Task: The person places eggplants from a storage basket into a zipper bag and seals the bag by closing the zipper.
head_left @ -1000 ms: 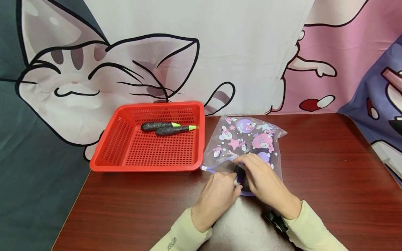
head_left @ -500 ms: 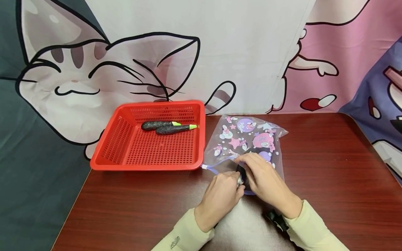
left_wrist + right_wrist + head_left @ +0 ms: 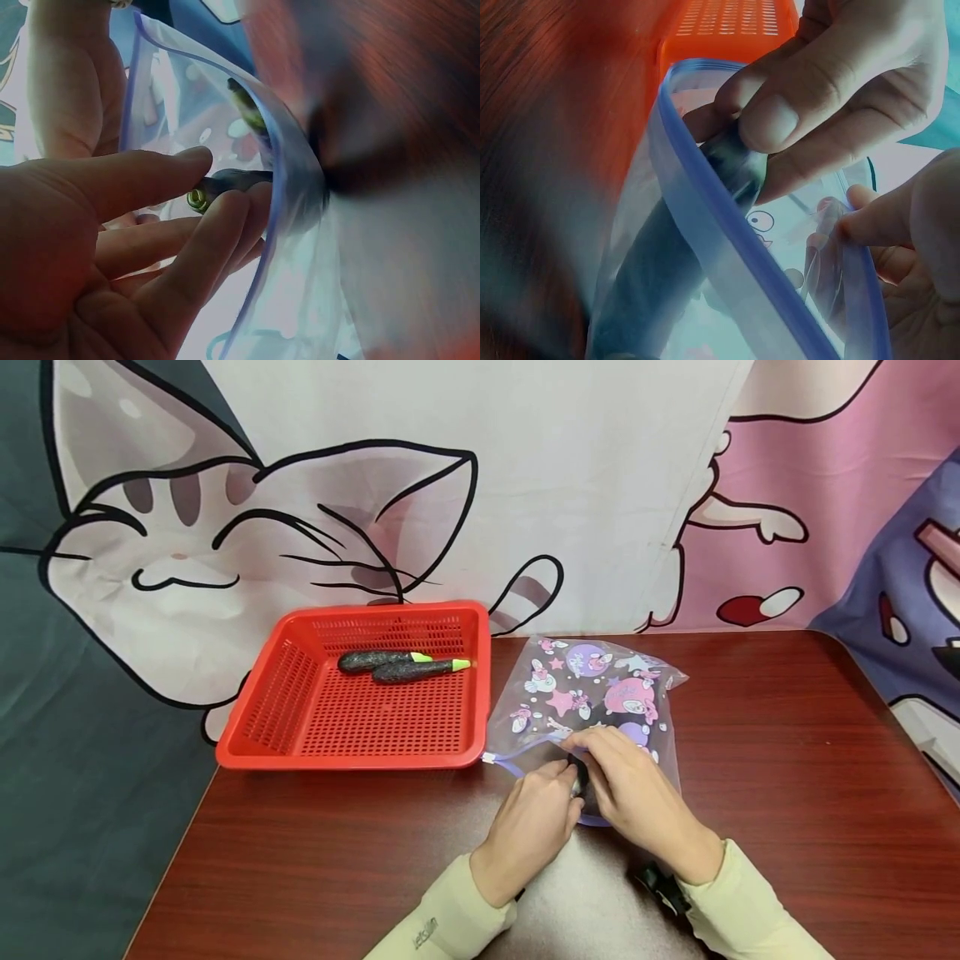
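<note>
My left hand [image 3: 528, 822] reaches into the mouth of a clear zip bag [image 3: 536, 706] printed with pink and purple figures. Its thumb and fingers pinch the end of a long dark vegetable [image 3: 735, 161], cucumber-like in shape, most of it inside the bag. In the left wrist view this end shows a yellow-green ring, and another dark vegetable [image 3: 247, 109] with a greenish end lies deeper in the bag. My right hand [image 3: 641, 797] pinches the bag's upper edge and holds the mouth apart; its fingertips [image 3: 851, 225] show beside the purple zip strip [image 3: 727, 232].
Left of the bag stands a red perforated basket [image 3: 352, 762] with two dark vegetables [image 3: 412, 672] with light green tips. A white zip slider [image 3: 488, 758] sits at the bag's left corner, close to the basket. The wooden table [image 3: 787, 760] meets a printed cloth [image 3: 600, 485] behind.
My left hand has moved slightly right and further into the bag with the vegetable, so less of it shows. The right hand stays nearly still on the bag's edge.
</note>
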`<state>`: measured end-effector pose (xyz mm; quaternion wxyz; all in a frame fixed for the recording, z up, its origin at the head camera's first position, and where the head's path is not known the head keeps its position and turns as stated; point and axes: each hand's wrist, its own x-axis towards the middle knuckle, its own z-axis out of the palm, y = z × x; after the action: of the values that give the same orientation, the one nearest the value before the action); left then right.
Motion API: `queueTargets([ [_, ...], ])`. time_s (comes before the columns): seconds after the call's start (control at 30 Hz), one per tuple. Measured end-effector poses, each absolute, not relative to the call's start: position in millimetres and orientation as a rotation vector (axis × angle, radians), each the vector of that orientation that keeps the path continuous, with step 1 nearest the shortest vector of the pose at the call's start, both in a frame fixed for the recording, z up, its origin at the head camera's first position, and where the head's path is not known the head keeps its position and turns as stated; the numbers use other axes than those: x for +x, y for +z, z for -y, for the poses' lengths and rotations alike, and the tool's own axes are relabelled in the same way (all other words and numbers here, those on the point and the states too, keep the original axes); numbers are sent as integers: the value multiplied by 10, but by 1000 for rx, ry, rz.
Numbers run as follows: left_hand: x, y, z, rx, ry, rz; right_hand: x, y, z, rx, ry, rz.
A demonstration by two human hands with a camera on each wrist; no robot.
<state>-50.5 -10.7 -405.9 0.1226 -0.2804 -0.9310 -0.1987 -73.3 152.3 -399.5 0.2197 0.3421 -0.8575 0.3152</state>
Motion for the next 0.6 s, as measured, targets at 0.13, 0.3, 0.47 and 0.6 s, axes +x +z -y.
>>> queueTargets([
  [0.13,-536,-4090,86,-852,-547,2694,-725,-4002,-1533,942,882,2407],
  [0.3,-571,-4147,50,-869,-524,2674,-716,-4000,-1536,945,885,2423],
  [0.47,-598,-4195,17,-846,-438,2655,-725,-3996,-1527,960,877,2383],
  [0.6,-611,-4219,-3,-836,-410,2637,-726,-3990,-1514,969,875,2357],
])
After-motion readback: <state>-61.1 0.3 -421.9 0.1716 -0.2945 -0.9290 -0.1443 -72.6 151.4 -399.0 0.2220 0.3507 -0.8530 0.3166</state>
